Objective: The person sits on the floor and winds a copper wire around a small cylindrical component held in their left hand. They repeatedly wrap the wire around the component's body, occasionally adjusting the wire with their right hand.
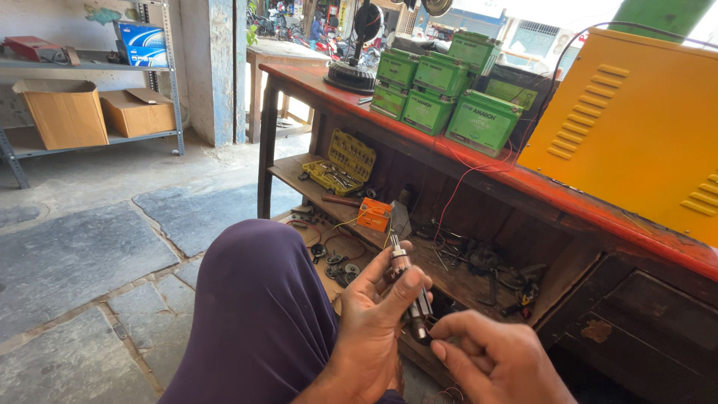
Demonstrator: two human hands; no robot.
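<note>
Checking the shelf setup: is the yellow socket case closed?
No, the yellow socket case lies open on the shelf, its lid tilted up and tools showing inside.

- Green box-shaped batteries (441, 86) stacked on the red-topped wooden bench (523, 187), beside a yellow louvred metal case (636, 127).
- A yellow open socket set (340, 163) and a small orange box (374, 214) on the lower shelf (red wires trail down to it).
- Cardboard boxes (67, 112) on a grey metal rack (90, 138).
</note>
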